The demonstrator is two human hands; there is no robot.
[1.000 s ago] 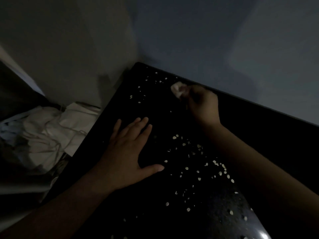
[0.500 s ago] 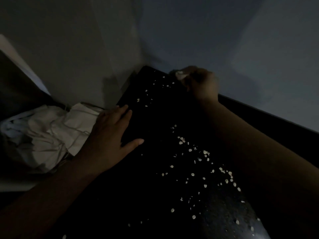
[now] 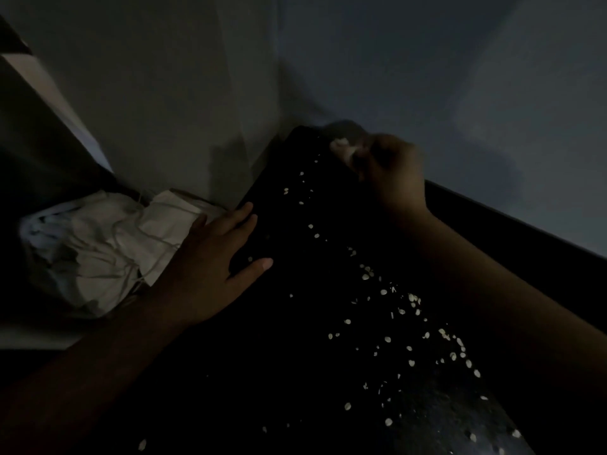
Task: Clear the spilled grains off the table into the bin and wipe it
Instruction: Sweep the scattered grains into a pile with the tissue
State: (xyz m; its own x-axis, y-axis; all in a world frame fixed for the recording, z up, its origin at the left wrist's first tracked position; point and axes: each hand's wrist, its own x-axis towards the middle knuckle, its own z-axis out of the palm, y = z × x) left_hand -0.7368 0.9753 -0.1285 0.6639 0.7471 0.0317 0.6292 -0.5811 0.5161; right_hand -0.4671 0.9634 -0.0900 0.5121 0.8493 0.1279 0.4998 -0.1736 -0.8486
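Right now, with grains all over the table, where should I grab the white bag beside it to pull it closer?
Pinch the bag by its fold nearest the table edge, coming from above with the left hand, which lies flat beside it. The fabric is slack and crumpled, so a fold probably holds better than the strings. The right hand grips a cloth.

Dim, blurred far corner.
Your right hand (image 3: pixel 394 172) and the pale wad (image 3: pixel 341 148) it grips are smeared; wad's material unreadable. Table (image 3: pixel 279 356) runs off the bottom edge.
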